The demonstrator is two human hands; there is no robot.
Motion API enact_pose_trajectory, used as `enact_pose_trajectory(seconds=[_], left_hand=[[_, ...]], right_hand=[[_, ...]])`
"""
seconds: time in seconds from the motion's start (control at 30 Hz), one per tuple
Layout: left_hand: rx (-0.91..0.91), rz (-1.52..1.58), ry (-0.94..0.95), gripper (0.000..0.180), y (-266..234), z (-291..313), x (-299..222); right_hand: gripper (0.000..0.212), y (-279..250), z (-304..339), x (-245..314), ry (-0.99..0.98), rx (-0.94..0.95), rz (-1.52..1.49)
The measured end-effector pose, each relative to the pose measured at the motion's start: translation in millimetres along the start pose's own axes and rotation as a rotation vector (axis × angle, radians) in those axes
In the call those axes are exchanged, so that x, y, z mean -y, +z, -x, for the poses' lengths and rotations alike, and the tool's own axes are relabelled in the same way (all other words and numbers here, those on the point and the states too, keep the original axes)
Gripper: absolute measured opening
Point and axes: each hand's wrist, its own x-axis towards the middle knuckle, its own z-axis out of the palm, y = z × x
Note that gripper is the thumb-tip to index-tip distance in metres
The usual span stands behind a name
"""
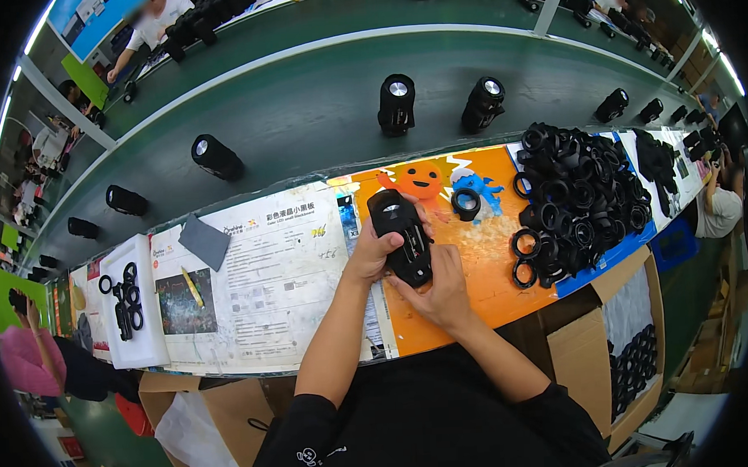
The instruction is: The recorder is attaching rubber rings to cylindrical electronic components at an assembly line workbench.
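Note:
A black cylindrical portable speaker [402, 235] is held in both hands above the orange-printed part of the bench. My left hand [375, 253] grips its left side, thumb lying across the casing. Around the lower right end is my right hand [445, 287], its fingers closed on the speaker and partly hidden. Just right of it, a single black plastic ring [466, 203] lies on the orange sheet. A large heap of similar black rings [574, 198] is piled farther right, on a blue-edged board.
A green conveyor belt [302, 111] with several upright speakers [397, 107] runs beyond the bench. To the left lie a grey cloth [204, 242], a yellow pen-like tool [192, 287] and a white foam tray [155, 347] with black rings. Cardboard boxes [582, 366] stand below. People work nearby.

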Motion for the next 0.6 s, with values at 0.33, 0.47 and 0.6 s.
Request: enact_pose_trajectory(seconds=[0.33, 0.47, 0.6], left_hand=[[0.059, -0.061, -0.059, 0.071, -4.9, 2.9, 4.7], [0.059, -0.058, -0.036, 0.072, -2.1, 2.4, 6.2], [0.077, -0.056, -0.061, 0.07, -6.1, 2.3, 7.0]], right_hand=[[0.062, 0.1, 4.6, -3.6, -0.026, -0.026, -0.038], [0.063, -0.8, 4.6, -2.7, -0.008, -0.026, -0.072], [0.063, -0.7, 5.8, -4.5, -0.015, -0.026, -0.064]])
